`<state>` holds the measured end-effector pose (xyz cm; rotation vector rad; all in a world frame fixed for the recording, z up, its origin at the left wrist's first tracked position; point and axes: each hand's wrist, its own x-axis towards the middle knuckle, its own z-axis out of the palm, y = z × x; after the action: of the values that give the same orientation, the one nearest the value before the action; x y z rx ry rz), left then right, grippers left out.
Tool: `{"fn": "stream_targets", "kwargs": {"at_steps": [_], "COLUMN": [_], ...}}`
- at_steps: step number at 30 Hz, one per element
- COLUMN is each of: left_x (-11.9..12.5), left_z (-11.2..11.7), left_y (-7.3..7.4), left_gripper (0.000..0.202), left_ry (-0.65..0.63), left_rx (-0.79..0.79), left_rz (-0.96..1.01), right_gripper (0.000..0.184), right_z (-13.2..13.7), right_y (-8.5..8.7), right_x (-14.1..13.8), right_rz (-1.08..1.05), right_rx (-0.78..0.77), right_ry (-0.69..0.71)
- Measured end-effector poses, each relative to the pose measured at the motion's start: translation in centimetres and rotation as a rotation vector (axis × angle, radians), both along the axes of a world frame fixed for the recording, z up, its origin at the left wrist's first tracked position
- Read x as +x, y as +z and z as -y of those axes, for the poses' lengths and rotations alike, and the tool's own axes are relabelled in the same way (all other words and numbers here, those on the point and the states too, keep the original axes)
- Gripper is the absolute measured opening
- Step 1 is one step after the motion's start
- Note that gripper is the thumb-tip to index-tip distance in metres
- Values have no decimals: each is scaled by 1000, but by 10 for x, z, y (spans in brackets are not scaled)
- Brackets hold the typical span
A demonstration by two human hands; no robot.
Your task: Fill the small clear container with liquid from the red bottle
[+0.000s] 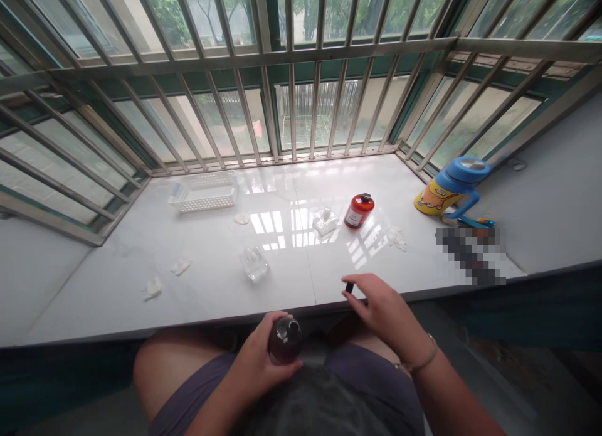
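Note:
My left hand (258, 356) is wrapped around a dark, rounded bottle (285, 343), held over my lap just below the ledge's front edge. Between the thumb and index finger of my right hand (380, 307) is a small black cap (348, 287), held near that edge, to the right of the bottle. On the ledge ahead sits a small clear container (255, 266) with something whitish in it. Farther back, a similar clear container (325, 223) stands beside a red bottle (359, 214) with a black top and a white label.
Crumpled white scraps (152, 289) lie scattered on the white ledge (207, 298). A white perforated basket (207, 201) stands at the back left. To the right are a blue and yellow flask (444, 188) and a blurred-out dark object (470, 257). Metal bars (282, 56) line the window.

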<state>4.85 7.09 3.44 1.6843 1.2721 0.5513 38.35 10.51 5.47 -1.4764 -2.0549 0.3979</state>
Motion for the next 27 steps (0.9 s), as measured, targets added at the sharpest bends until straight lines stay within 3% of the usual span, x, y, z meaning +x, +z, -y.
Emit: {"fn": "stream_targets", "kwargs": {"at_steps": [4,7,10,13,15,18,22,24,27], "left_x": [13,31,51,68,76,80,65,50,23], "left_z": [-20,-42,-65,-88,-100,-109,-98,-86,-74], "left_y": [-3,-6,-9,-12,-15,-18,-17,-14,-9], "left_gripper": [81,87,90,87,86,92,96,83,81], "left_ry": [164,238,292,317,305,285,251,304,512], "left_rx": [246,334,309,279,277,297,491,666,827], "left_rz": [53,89,143,192,195,154,127,116,101], "right_gripper": [22,28,34,40,39,33,39,51,71], "right_z": [-39,-61,-74,-75,-71,-57,-36,-30,-27], "right_y": [-54,-86,-101,-101,-96,-83,-69,-67,-70], "right_x": [55,87,106,110,101,69,14,-9,-34], "right_rz": [139,196,214,214,181,81,-69,-147,-276], "right_rx": [70,62,70,139,210,262,212,151,29], "right_ry": [-216,-325,-380,-430,-434,-327,-147,-123,-133]}}
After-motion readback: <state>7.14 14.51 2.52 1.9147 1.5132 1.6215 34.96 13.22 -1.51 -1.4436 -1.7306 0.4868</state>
